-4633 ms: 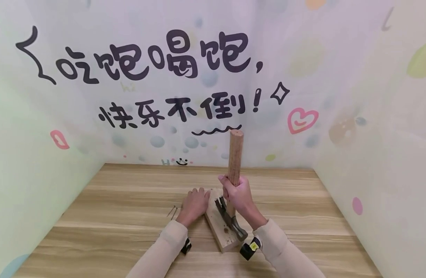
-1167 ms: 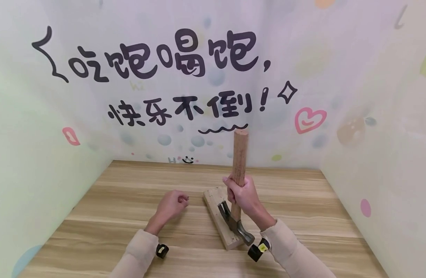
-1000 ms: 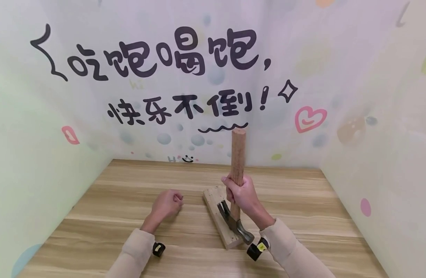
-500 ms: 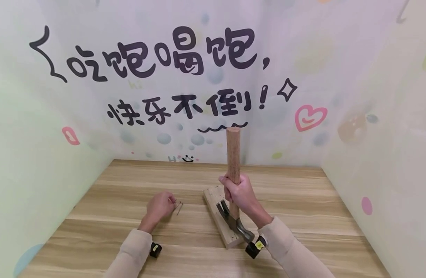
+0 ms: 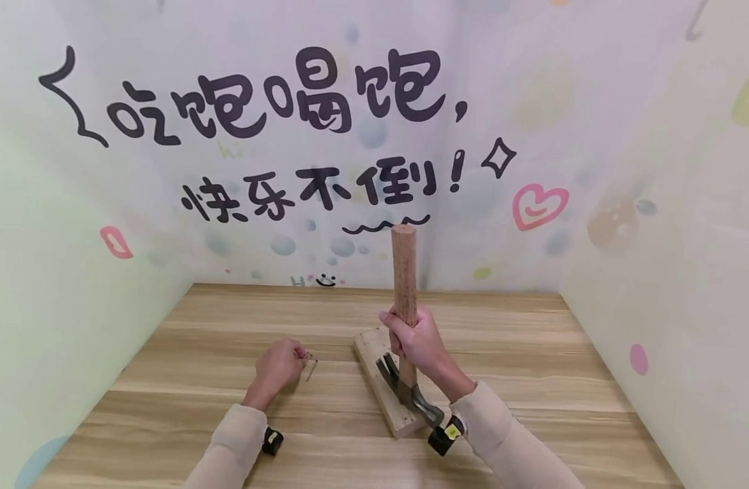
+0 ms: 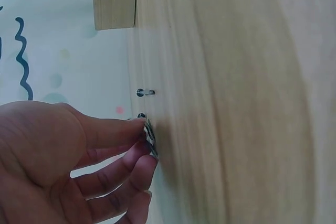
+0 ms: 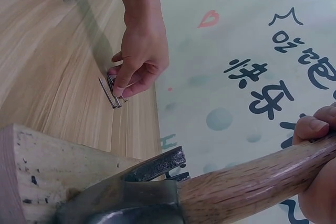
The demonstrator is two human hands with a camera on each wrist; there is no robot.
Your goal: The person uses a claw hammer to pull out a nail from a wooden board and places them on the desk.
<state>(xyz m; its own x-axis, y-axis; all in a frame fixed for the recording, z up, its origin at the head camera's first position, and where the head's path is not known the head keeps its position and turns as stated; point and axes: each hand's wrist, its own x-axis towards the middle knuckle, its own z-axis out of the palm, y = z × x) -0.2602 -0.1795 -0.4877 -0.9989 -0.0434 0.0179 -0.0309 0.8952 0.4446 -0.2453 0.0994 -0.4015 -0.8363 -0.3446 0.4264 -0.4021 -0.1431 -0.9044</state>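
In the head view my left hand point(image 5: 279, 365) is low over the table, left of a wooden block. Its thumb and fingers pinch at a small group of nails point(image 7: 107, 94). In the left wrist view a nail point(image 6: 150, 136) shows between thumb and fingertips, and a loose nail point(image 6: 148, 93) lies just beyond; how many are held is hidden. My right hand point(image 5: 419, 341) grips a claw hammer point(image 5: 405, 272) by its wooden handle, handle end up. The hammer's steel head point(image 7: 136, 200) is down at the wooden block point(image 5: 368, 348); whether it touches cannot be told.
The wood-grain table point(image 5: 502, 353) is bordered by pale printed walls point(image 5: 484, 88) at the back and sides. The block, with dark marks or small holes in its face, lies at an angle between the hands.
My left hand has left the block, moved left to the nails, and now pinches at them. The right hand has kept hold of the hammer, with its handle shifting slightly left.
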